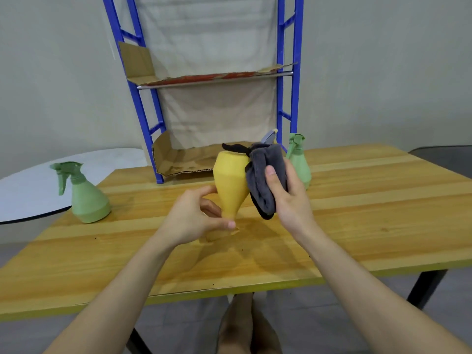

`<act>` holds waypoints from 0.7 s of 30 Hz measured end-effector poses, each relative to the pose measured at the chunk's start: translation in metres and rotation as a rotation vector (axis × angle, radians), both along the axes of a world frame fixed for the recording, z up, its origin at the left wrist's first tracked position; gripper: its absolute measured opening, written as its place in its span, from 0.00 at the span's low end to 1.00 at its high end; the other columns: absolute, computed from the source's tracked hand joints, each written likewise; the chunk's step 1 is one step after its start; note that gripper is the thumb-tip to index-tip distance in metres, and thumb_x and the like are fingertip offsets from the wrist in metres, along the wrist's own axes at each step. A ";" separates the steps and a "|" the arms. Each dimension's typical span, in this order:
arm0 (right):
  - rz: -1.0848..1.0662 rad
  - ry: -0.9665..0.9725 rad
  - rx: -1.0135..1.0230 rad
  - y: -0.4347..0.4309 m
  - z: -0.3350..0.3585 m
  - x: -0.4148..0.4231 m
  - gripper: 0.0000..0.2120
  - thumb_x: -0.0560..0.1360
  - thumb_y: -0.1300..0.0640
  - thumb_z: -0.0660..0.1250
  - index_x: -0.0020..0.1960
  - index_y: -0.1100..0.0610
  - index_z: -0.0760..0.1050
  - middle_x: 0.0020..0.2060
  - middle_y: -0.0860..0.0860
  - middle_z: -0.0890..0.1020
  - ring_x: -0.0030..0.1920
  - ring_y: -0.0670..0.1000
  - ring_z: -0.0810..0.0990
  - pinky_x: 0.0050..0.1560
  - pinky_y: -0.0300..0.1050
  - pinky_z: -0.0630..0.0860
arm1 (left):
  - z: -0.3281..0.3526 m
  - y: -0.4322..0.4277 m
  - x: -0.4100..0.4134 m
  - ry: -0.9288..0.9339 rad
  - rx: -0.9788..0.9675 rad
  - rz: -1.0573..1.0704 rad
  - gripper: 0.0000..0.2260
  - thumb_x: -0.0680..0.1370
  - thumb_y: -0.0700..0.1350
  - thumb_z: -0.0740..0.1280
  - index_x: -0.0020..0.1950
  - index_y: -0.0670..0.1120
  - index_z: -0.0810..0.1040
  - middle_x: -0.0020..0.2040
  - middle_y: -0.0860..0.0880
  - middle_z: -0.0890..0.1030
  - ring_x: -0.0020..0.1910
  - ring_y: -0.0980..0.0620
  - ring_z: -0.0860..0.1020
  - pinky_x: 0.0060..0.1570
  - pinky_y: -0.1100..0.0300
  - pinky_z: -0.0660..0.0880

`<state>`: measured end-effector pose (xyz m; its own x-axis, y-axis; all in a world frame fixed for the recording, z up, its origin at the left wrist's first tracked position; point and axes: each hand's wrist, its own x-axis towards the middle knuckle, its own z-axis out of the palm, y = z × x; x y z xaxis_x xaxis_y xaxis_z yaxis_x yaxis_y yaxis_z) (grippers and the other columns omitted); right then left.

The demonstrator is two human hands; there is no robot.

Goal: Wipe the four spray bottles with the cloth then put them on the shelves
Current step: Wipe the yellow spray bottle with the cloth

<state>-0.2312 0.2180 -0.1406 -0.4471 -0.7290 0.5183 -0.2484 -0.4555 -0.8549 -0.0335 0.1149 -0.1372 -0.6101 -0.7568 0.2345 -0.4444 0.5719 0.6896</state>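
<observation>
My left hand [196, 218] grips the neck of a yellow spray bottle [229, 180], held upside down above the wooden table [357, 221]. My right hand [288, 195] presses a folded grey cloth [265, 180] against the bottle's right side. One green spray bottle [85, 198] stands upright at the table's left. Another green spray bottle [298, 162] stands behind my right hand, partly hidden. A grey trigger tip [269, 136] shows above the cloth; what it belongs to is hidden. The blue shelf rack [158, 129] stands at the table's back.
The rack has cardboard-lined shelves: a lower shelf [184, 159] at table level and an upper shelf [212, 79]. A round white table [30, 190] sits at the left, beside the wooden one. A dark surface [444, 157] shows at the far right.
</observation>
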 end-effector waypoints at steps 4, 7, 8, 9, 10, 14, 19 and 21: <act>0.023 0.093 -0.046 0.011 0.011 0.003 0.11 0.88 0.51 0.62 0.68 0.39 0.75 0.58 0.34 0.85 0.63 0.37 0.81 0.62 0.32 0.74 | -0.011 0.000 -0.006 0.032 -0.197 0.107 0.27 0.63 0.60 0.86 0.55 0.53 0.82 0.41 0.56 0.87 0.40 0.58 0.86 0.45 0.51 0.84; -0.041 0.152 -0.067 0.015 0.022 -0.002 0.11 0.88 0.51 0.63 0.68 0.44 0.78 0.56 0.39 0.86 0.61 0.42 0.83 0.62 0.44 0.79 | -0.016 -0.003 -0.004 -0.122 -0.556 0.224 0.22 0.70 0.62 0.82 0.55 0.53 0.80 0.41 0.58 0.85 0.41 0.53 0.85 0.41 0.52 0.81; -0.049 0.218 -0.071 0.017 0.026 -0.004 0.12 0.88 0.51 0.64 0.69 0.46 0.78 0.57 0.41 0.86 0.61 0.44 0.83 0.63 0.48 0.80 | -0.019 -0.004 -0.003 -0.158 -0.676 0.238 0.21 0.72 0.62 0.80 0.56 0.52 0.80 0.42 0.57 0.85 0.40 0.51 0.84 0.39 0.53 0.79; -0.044 0.315 -0.068 0.019 0.030 -0.005 0.14 0.87 0.50 0.65 0.72 0.47 0.78 0.58 0.42 0.86 0.62 0.46 0.83 0.63 0.49 0.80 | -0.022 -0.006 -0.003 -0.182 -0.781 0.249 0.22 0.73 0.61 0.80 0.58 0.50 0.80 0.42 0.55 0.85 0.39 0.48 0.84 0.35 0.54 0.78; -0.041 0.435 -0.052 0.020 0.035 -0.004 0.16 0.86 0.49 0.66 0.73 0.47 0.78 0.59 0.43 0.85 0.63 0.47 0.83 0.64 0.50 0.79 | -0.025 -0.007 -0.003 -0.203 -0.861 0.253 0.23 0.73 0.60 0.80 0.59 0.48 0.79 0.42 0.52 0.85 0.37 0.45 0.84 0.32 0.54 0.76; -0.058 0.781 0.126 0.016 0.059 -0.002 0.17 0.84 0.41 0.64 0.70 0.44 0.78 0.53 0.41 0.85 0.56 0.46 0.82 0.58 0.49 0.79 | -0.029 -0.010 -0.001 -0.301 -1.016 0.249 0.22 0.72 0.53 0.83 0.56 0.41 0.81 0.33 0.46 0.82 0.27 0.42 0.81 0.25 0.57 0.70; -0.276 0.577 0.336 -0.022 0.051 -0.007 0.17 0.85 0.40 0.61 0.57 0.52 0.80 0.47 0.50 0.85 0.52 0.57 0.83 0.53 0.54 0.79 | -0.032 -0.002 0.005 -0.372 -1.013 0.207 0.24 0.72 0.51 0.81 0.63 0.43 0.79 0.30 0.50 0.79 0.25 0.44 0.78 0.29 0.60 0.58; -0.283 0.487 0.444 -0.031 0.035 -0.013 0.21 0.86 0.39 0.59 0.66 0.53 0.78 0.51 0.51 0.84 0.57 0.60 0.83 0.52 0.52 0.76 | -0.033 -0.004 0.011 -0.403 -0.968 0.210 0.25 0.73 0.52 0.80 0.66 0.46 0.76 0.29 0.52 0.78 0.24 0.46 0.77 0.28 0.60 0.59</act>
<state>-0.2441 0.1871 -0.1054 -0.4440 -0.8077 0.3880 -0.7058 0.0485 -0.7067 -0.0224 0.1114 -0.1703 -0.6554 -0.4559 0.6022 -0.6916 0.6826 -0.2360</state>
